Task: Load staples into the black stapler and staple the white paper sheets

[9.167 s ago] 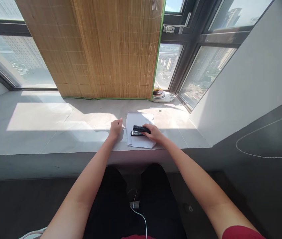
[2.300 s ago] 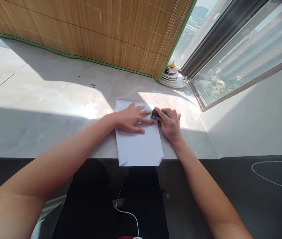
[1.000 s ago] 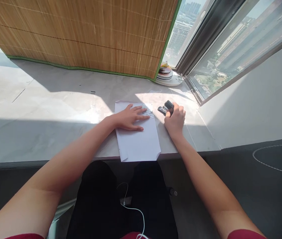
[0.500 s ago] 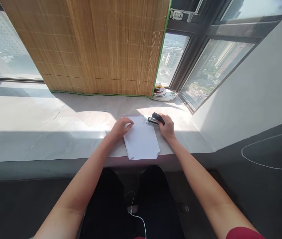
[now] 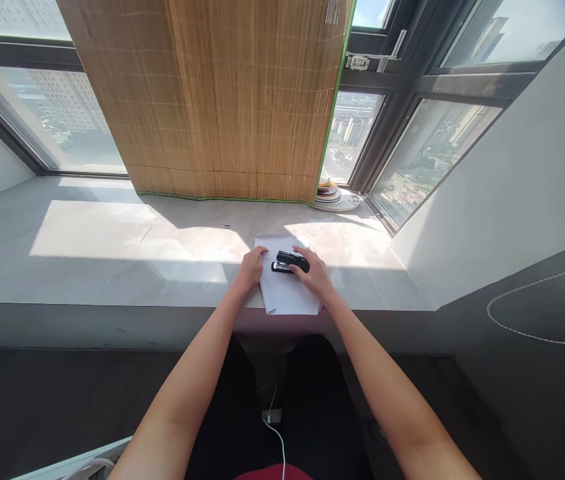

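White sheets of paper (image 5: 287, 293) lie on the grey window ledge (image 5: 112, 267) in front of me. A black stapler (image 5: 287, 261) rests on the paper's upper part. My right hand (image 5: 312, 275) is on the stapler, fingers curled over its right end. My left hand (image 5: 251, 267) sits at the paper's left edge, fingers bent onto the sheet's upper left corner.
A bamboo blind (image 5: 222, 100) with a green edge hangs behind the ledge. A stack of plates (image 5: 331, 195) stands in the right corner by the window. A white wall (image 5: 492, 173) bounds the right side. A white cable (image 5: 280, 440) lies between my legs.
My right hand brought the stapler from the paper's far right corner back onto the middle of the sheet. My left hand shifted to the paper's left edge. The view lifted and pulled back.
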The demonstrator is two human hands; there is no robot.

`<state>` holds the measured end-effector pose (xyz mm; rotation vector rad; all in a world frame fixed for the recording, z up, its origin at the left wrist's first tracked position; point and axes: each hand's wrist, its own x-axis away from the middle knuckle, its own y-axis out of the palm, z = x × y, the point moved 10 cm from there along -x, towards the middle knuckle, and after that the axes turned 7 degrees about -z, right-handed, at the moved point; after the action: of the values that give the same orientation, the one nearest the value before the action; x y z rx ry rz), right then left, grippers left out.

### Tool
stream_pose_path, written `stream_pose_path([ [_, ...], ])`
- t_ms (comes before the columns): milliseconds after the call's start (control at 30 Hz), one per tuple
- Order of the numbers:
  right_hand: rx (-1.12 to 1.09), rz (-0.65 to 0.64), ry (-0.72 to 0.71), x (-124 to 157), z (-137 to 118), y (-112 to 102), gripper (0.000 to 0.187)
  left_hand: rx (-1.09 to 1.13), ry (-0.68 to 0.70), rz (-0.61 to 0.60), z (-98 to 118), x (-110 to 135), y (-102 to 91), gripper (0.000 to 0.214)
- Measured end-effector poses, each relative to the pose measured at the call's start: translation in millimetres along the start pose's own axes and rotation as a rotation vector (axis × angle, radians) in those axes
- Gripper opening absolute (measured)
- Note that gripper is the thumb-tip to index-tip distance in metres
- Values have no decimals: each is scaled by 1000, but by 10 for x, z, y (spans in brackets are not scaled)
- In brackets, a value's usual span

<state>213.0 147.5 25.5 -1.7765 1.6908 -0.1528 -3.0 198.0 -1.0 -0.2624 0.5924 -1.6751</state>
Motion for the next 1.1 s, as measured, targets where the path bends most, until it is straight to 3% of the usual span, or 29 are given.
stream_pose_path([
  [133, -252, 148, 282, 36, 506, -165, 49, 107, -43, 51, -88, -19, -65, 28],
  [233, -269, 140, 338, 14, 644, -129, 48, 210, -63, 65, -158, -51, -84, 27],
  [400, -215, 206, 269, 5, 525, -222, 49, 380, -77, 98, -271, -71, -85, 23],
  [500, 16, 316, 184, 144, 275, -433, 46, 431, -61, 112, -303, -72, -68, 21],
  [633, 241, 213, 99, 365, 7, -457, 51, 418, -41, 117, -306, -76, -66, 23],
  [767, 236, 71, 181, 500, 50, -345, 56, 400, -40, 112, -304, -82, -72, 25],
  [900, 160, 125, 302, 527, 162, -362, 62, 416, -36, 126, -327, -93, -68, 24],
  [1100, 247, 150, 290, 500, 193, -407, 59, 462, -16, 141, -369, -133, -33, 22],
])
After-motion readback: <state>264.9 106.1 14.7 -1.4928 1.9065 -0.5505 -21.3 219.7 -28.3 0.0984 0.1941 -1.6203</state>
